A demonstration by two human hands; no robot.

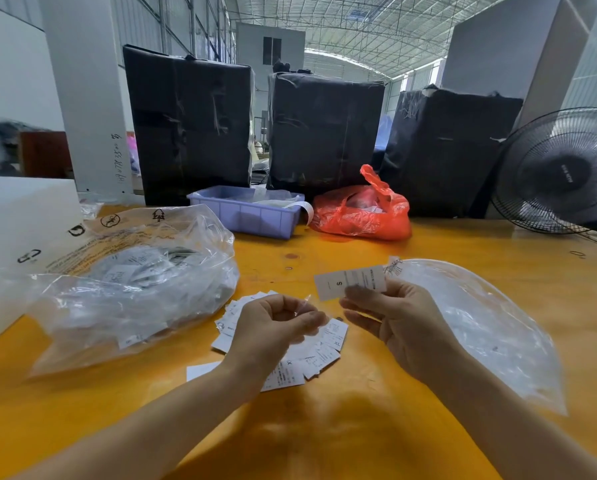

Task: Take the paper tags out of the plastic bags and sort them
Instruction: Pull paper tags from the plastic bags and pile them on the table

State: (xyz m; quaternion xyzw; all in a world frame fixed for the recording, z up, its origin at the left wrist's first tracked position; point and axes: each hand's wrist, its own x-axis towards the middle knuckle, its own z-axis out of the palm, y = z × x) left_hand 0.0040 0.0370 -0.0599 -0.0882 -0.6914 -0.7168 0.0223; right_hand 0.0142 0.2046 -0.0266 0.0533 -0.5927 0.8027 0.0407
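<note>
My right hand (394, 317) pinches a white paper tag (338, 280) marked S, held above the yellow table (359, 427). My left hand (273, 323) pinches a small clear plastic bag (305, 306), its fingers curled round it. Under and between both hands lies a fanned pile of white tags (321, 351), some marked XL. A big clear bag (134, 289) stuffed with small bagged tags lies to the left. Another large clear bag (480, 327), with little showing inside it, lies to the right behind my right hand.
A purple plastic bin (245, 216) and a red plastic bag (363, 213) sit at the table's far side. Black wrapped parcels (189, 126) stand behind them. A black fan (564, 171) stands at the far right, and a white box (20, 230) at the left.
</note>
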